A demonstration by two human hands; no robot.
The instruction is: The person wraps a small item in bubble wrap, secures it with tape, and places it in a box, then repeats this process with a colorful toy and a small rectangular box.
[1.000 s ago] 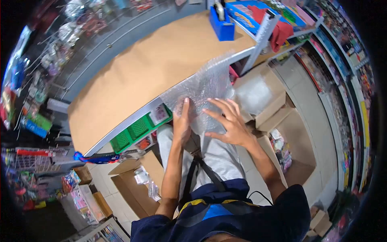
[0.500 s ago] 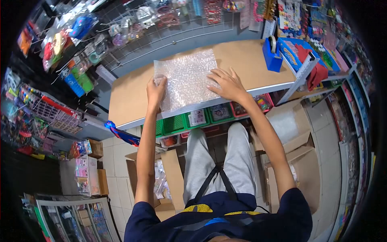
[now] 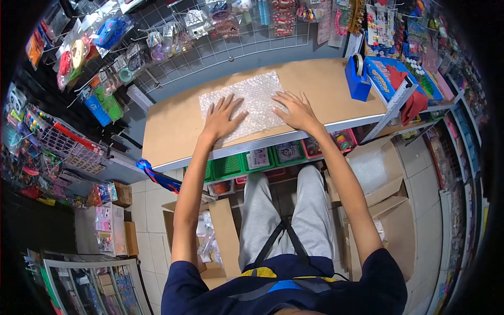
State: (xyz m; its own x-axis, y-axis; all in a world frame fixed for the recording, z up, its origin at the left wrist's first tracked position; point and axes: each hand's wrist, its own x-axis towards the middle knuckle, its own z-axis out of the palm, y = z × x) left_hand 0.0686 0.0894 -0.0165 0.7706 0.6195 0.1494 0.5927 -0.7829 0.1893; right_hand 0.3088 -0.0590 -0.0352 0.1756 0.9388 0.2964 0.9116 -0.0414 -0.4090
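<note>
A sheet of clear bubble wrap (image 3: 257, 102) lies flat on the brown shelf top (image 3: 170, 123). On its left part rests my left hand (image 3: 223, 116), palm down with the fingers spread. My right hand (image 3: 295, 110) lies over the sheet's right edge, its fingers stretched out too. Neither hand grips anything. The near edge of the wrap reaches close to the metal front rim of the shelf.
A blue tape dispenser (image 3: 358, 79) stands at the right end of the shelf. Green baskets (image 3: 227, 164) sit underneath. Open cardboard boxes (image 3: 224, 236) flank my legs on the floor. Packaged goods (image 3: 191, 23) hang on the wire grid behind.
My left hand has let go of the sheet's left edge and moved right, now flat on top of it. The bubble wrap lies flatter. My right hand stays nearly in place.
</note>
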